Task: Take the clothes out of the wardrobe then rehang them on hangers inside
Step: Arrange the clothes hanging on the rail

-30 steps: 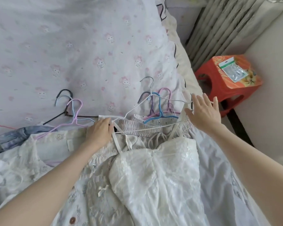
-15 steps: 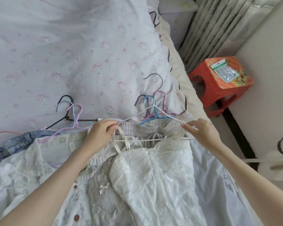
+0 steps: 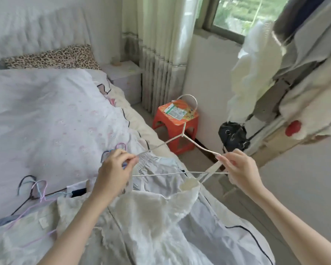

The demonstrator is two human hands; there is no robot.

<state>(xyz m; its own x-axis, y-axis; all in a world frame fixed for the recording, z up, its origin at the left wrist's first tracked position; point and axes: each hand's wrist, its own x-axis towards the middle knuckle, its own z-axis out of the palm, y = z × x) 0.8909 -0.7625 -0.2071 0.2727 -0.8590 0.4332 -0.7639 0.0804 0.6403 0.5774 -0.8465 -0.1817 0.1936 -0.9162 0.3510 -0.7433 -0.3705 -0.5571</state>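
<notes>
1. The left hand point(image 3: 114, 174) pinches one shoulder of the thin white wire hanger point(image 3: 182, 135); the right hand point(image 3: 239, 169) pinches the other.
2. The white lace strappy dress point(image 3: 151, 207) hangs below, over the bed point(image 3: 46, 115); the hanger's bar runs crosswise between the hands.

no readable text, labels, brands or numbers anywhere

Bright, soft daylight. Source: window point(image 3: 235, 14) at upper right, its glass partly washed out. Curtain point(image 3: 161, 35) beside it glows pale. Shadows faint and diffuse; no hard glare on the bed cover point(image 3: 46, 115). Overall slight motion blur; hanging clothes point(image 3: 256, 69) at right edge most smeared. Wide-angle bending visible toward frame edges. Fine fabric detail lost in lower half.
</notes>
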